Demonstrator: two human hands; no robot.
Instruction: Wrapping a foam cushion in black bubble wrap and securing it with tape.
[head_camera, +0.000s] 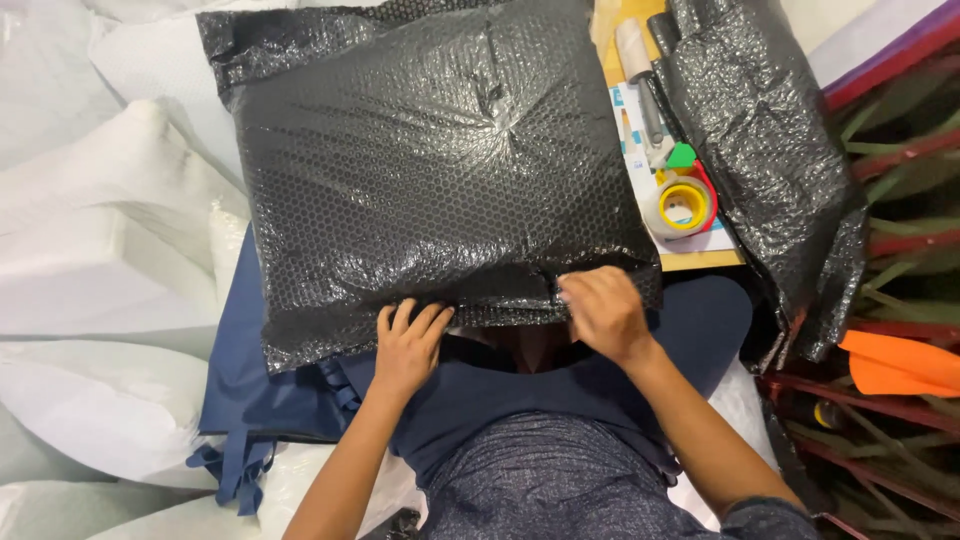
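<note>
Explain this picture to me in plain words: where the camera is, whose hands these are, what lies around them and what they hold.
There is one picture, taken by a camera worn on a person's head, looking down at their own lap and two bare hands. No machine is involved. A large parcel wrapped in black bubble wrap lies across their lap. The left hand presses flat on its near edge; the right hand pinches the wrap at that same edge. Under the parcel is dark blue fabric. To the right, on a wooden board, sits a tape dispenser with a yellow roll, beside loose black bubble wrap. White padded bags lie on the left.
</note>
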